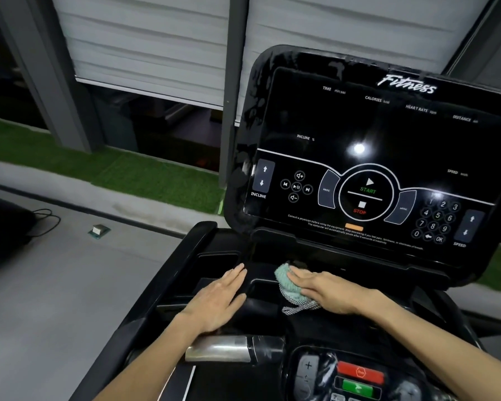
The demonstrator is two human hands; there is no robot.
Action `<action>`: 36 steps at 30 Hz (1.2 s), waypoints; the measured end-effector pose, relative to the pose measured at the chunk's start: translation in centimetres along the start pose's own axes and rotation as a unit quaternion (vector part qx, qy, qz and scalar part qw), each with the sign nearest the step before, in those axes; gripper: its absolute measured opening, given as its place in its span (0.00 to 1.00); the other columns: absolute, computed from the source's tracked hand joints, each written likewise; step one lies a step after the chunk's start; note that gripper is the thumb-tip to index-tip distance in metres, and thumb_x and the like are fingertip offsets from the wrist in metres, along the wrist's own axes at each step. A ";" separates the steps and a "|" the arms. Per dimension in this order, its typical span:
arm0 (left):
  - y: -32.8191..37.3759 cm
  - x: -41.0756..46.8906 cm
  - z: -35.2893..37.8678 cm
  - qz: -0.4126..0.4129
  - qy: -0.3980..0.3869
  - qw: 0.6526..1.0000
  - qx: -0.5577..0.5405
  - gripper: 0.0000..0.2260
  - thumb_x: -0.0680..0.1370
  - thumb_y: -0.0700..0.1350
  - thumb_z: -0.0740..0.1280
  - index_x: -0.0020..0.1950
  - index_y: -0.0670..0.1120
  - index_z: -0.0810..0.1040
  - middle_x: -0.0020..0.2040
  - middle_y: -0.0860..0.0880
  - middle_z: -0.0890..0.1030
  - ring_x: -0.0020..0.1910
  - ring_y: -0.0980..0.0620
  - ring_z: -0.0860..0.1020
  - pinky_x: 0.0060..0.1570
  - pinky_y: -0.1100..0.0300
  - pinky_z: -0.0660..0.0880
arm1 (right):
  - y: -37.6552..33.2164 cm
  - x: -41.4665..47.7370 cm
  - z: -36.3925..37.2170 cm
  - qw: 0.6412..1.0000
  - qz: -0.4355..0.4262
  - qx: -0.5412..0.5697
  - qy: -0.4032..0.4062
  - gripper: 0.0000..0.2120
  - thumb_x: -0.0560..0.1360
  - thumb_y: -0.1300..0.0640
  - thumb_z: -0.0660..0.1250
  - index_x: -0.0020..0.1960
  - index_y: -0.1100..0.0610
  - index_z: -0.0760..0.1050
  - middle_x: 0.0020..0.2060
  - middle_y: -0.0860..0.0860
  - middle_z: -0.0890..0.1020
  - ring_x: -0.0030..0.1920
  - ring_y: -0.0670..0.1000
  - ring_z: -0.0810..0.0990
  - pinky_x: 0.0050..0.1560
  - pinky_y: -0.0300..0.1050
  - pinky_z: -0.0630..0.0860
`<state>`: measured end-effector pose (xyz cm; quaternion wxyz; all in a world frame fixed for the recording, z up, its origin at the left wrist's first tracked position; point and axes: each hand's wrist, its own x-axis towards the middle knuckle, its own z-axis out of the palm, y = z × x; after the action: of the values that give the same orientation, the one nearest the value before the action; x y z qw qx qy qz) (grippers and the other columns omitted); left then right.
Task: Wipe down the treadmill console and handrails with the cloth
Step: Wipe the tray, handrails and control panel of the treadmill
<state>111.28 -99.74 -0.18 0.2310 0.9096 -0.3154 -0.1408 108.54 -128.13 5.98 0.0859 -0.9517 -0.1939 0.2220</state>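
One cloth (pixel 284 275), 6 o'clock of one console (pixel 373 134), pressed under right hand (pixel 326 290), fingers straight; left hand (pixel 217 298), fingers flat, empty, at cloth's 9 o'clock.

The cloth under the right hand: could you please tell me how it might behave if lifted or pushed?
The cloth looks bunched, so it would probably droop when lifted. A loose grey edge trails beside the right hand, so it may fold over when pushed. It likely slides easily on the glossy black tray.
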 end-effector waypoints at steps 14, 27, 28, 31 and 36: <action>7.5 7.7 -5.5 0.212 0.190 0.906 0.314 0.27 0.83 0.53 0.53 0.80 0.44 0.54 0.80 0.47 0.54 0.78 0.49 0.56 0.75 0.51 0.55 | 2.8 -2.8 0.9 0.998 -0.043 0.008 0.038 0.24 0.83 0.56 0.53 0.78 0.52 0.52 0.77 0.45 0.50 0.76 0.42 0.48 0.75 0.37 0.47; 7.2 7.9 -4.7 0.194 0.200 0.887 0.368 0.28 0.83 0.53 0.54 0.80 0.45 0.52 0.81 0.48 0.51 0.79 0.51 0.51 0.75 0.51 0.53 | 4.3 -3.6 1.7 0.996 -0.086 -0.006 0.021 0.25 0.84 0.54 0.49 0.78 0.56 0.46 0.75 0.45 0.42 0.72 0.40 0.37 0.66 0.26 0.31; 7.3 7.9 -4.8 0.192 0.198 0.887 0.370 0.28 0.83 0.53 0.54 0.80 0.45 0.52 0.81 0.48 0.51 0.79 0.51 0.51 0.75 0.51 0.53 | 3.8 -2.8 1.8 0.996 -0.091 0.001 0.021 0.25 0.84 0.54 0.49 0.78 0.56 0.46 0.75 0.47 0.42 0.73 0.40 0.37 0.69 0.29 0.33; 7.1 7.8 -5.0 0.199 0.191 0.885 0.374 0.28 0.83 0.52 0.54 0.80 0.44 0.51 0.81 0.48 0.51 0.80 0.51 0.50 0.75 0.51 0.54 | 3.6 -3.5 2.4 0.996 -0.085 0.018 0.026 0.25 0.84 0.52 0.51 0.78 0.53 0.47 0.77 0.47 0.45 0.74 0.41 0.39 0.74 0.37 0.38; 6.9 8.0 -4.8 0.216 0.210 0.883 0.359 0.27 0.83 0.52 0.54 0.80 0.43 0.54 0.81 0.48 0.54 0.79 0.50 0.52 0.75 0.51 0.55 | 3.6 -6.5 2.5 0.994 -0.106 0.023 -0.035 0.24 0.83 0.51 0.53 0.78 0.49 0.51 0.75 0.39 0.48 0.75 0.37 0.42 0.75 0.36 0.45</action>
<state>115.76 -108.04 6.59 -0.0262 0.8480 -0.4768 0.2299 103.27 -133.89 5.41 0.1239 -0.9153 -0.2913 0.2490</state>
